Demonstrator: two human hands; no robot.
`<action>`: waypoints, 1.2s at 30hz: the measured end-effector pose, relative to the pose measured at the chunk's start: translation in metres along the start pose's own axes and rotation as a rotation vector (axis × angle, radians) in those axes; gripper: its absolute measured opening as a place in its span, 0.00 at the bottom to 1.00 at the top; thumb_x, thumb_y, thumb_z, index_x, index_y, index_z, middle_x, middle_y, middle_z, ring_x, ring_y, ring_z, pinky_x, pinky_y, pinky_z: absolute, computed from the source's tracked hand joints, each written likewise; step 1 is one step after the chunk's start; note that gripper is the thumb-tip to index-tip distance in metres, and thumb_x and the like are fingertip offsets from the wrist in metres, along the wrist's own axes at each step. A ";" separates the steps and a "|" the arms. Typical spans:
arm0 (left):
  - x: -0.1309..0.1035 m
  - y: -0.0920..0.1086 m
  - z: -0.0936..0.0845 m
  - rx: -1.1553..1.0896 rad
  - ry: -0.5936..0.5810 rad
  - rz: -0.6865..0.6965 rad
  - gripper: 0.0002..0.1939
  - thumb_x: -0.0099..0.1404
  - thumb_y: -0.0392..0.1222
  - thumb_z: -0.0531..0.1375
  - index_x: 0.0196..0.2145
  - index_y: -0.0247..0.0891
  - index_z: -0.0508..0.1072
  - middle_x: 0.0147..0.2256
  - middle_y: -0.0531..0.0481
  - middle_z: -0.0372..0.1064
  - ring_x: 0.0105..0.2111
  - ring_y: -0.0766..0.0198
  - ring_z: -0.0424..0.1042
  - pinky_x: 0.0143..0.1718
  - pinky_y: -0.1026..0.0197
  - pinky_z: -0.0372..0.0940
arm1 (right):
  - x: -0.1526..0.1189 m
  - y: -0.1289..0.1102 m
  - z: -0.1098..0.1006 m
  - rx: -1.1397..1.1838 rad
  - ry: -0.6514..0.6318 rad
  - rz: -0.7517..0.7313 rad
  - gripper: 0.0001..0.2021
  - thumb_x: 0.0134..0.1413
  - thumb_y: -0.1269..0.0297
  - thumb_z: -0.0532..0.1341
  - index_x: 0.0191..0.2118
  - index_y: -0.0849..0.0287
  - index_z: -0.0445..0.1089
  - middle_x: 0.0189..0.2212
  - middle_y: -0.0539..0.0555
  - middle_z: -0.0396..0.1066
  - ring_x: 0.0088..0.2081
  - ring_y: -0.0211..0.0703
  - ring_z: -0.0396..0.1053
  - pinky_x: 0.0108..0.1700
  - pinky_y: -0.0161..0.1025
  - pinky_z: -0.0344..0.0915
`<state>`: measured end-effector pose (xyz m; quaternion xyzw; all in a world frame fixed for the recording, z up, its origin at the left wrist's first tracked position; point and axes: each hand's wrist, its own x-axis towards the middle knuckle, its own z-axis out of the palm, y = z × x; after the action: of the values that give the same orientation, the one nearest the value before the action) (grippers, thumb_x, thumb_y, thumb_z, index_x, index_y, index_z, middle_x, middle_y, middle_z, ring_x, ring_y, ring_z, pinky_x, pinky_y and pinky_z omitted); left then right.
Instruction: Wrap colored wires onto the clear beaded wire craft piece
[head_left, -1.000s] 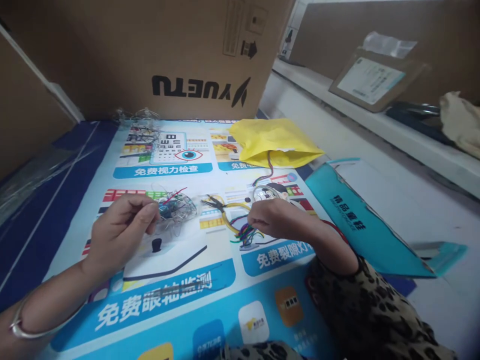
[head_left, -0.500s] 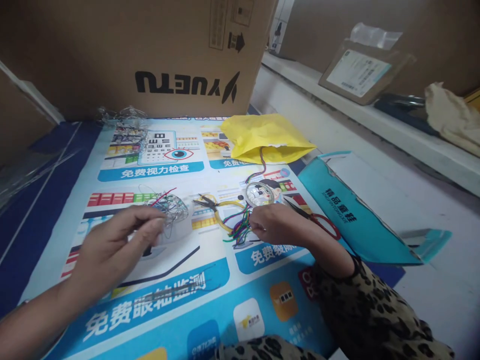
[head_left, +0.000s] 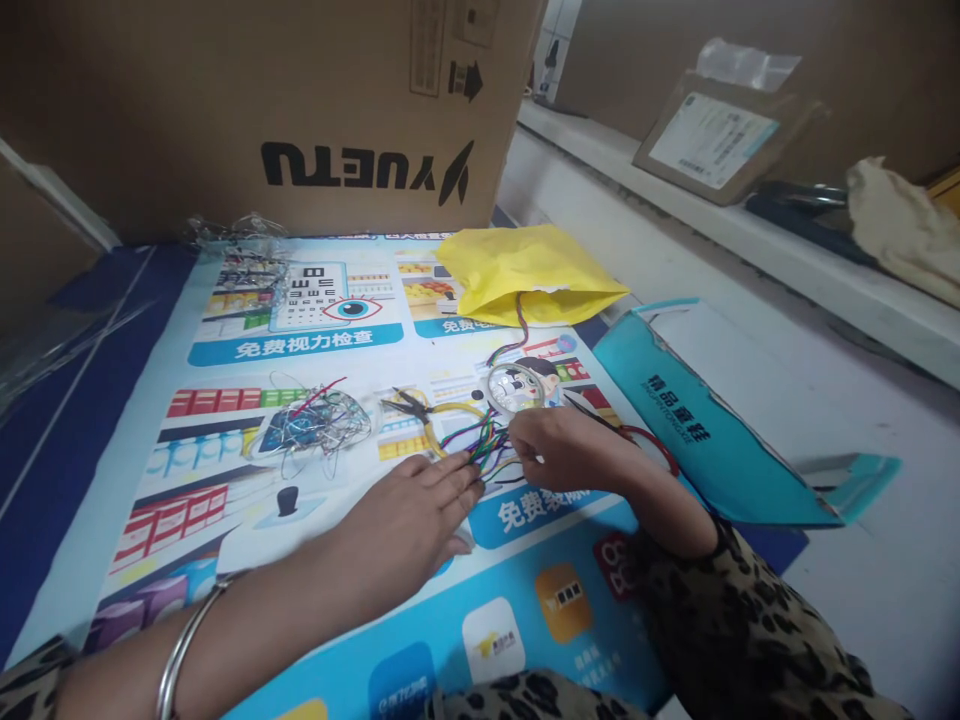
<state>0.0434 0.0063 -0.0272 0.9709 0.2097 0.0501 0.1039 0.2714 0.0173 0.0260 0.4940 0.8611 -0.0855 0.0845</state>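
Multicoloured cords (head_left: pixel 491 445) lie in a loose bundle near the middle of the printed sheet. My left hand (head_left: pixel 424 515) rests flat with its fingertips on the left ends of the cords. Curled at their right side is my right hand (head_left: pixel 559 450), its fingers closed; what they hold is hidden. Just behind it lies a round clear container (head_left: pixel 516 388). Yellow-handled pliers (head_left: pixel 431 410) sit beyond my left hand's fingers, and red-handled scissors (head_left: pixel 649 440) are partly behind my right wrist. A tangle of thin wire (head_left: pixel 322 420) lies at the left.
A yellow bag (head_left: pixel 532 270) with a braided cord at its mouth lies at the back. The blue-green box (head_left: pixel 675 410) stands at the right. A large cardboard box (head_left: pixel 375 110) rises behind, with more wire (head_left: pixel 247 250) before it. A ledge (head_left: pixel 600 155) runs along the right.
My left hand has moved right from beside the wire tangle to the cords, and its fingers now lie flat. My right hand has stayed nearly in place; the cords look more spread.
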 end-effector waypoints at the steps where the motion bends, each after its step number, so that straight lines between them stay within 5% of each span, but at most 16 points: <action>1: -0.001 -0.001 0.001 0.000 0.010 0.002 0.24 0.66 0.51 0.52 0.57 0.38 0.62 0.58 0.43 0.60 0.60 0.51 0.55 0.53 0.50 0.55 | -0.002 0.001 -0.001 0.004 -0.006 0.007 0.03 0.45 0.72 0.55 0.27 0.62 0.66 0.27 0.55 0.70 0.28 0.39 0.64 0.29 0.34 0.50; 11: -0.002 -0.001 0.004 -0.016 0.070 0.016 0.23 0.66 0.50 0.52 0.56 0.38 0.63 0.57 0.44 0.62 0.59 0.51 0.56 0.53 0.49 0.53 | -0.010 0.002 0.001 0.047 0.020 -0.007 0.03 0.48 0.70 0.56 0.29 0.61 0.67 0.28 0.54 0.70 0.29 0.37 0.63 0.30 0.34 0.51; 17: -0.002 0.000 0.002 0.019 0.012 0.014 0.24 0.67 0.49 0.50 0.57 0.36 0.62 0.58 0.43 0.60 0.60 0.50 0.54 0.54 0.49 0.53 | -0.005 -0.004 0.007 -0.059 0.029 0.004 0.05 0.49 0.72 0.54 0.27 0.62 0.67 0.27 0.55 0.70 0.28 0.38 0.62 0.27 0.36 0.47; 28: -0.003 -0.001 -0.004 -0.060 0.070 0.033 0.22 0.66 0.48 0.52 0.56 0.38 0.63 0.57 0.42 0.61 0.59 0.49 0.54 0.54 0.47 0.53 | -0.025 0.009 -0.014 0.136 0.364 0.085 0.05 0.45 0.76 0.53 0.26 0.60 0.62 0.24 0.50 0.64 0.26 0.35 0.59 0.30 0.33 0.53; 32: -0.006 0.001 -0.019 -0.226 0.187 -0.003 0.11 0.66 0.44 0.52 0.41 0.40 0.71 0.49 0.43 0.67 0.53 0.51 0.63 0.50 0.47 0.57 | -0.020 -0.003 -0.016 0.204 0.469 0.044 0.05 0.44 0.76 0.54 0.26 0.60 0.61 0.24 0.50 0.64 0.27 0.36 0.59 0.31 0.33 0.54; 36: -0.008 0.004 -0.030 -0.682 0.394 -0.307 0.08 0.63 0.45 0.56 0.31 0.38 0.66 0.35 0.46 0.70 0.35 0.59 0.69 0.35 0.56 0.64 | -0.012 -0.019 -0.018 0.238 0.524 -0.030 0.06 0.44 0.77 0.53 0.25 0.59 0.60 0.23 0.50 0.63 0.26 0.36 0.59 0.30 0.33 0.55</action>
<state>0.0337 0.0052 0.0025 0.8101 0.3392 0.2855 0.3836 0.2598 0.0022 0.0477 0.4929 0.8448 -0.0565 -0.2007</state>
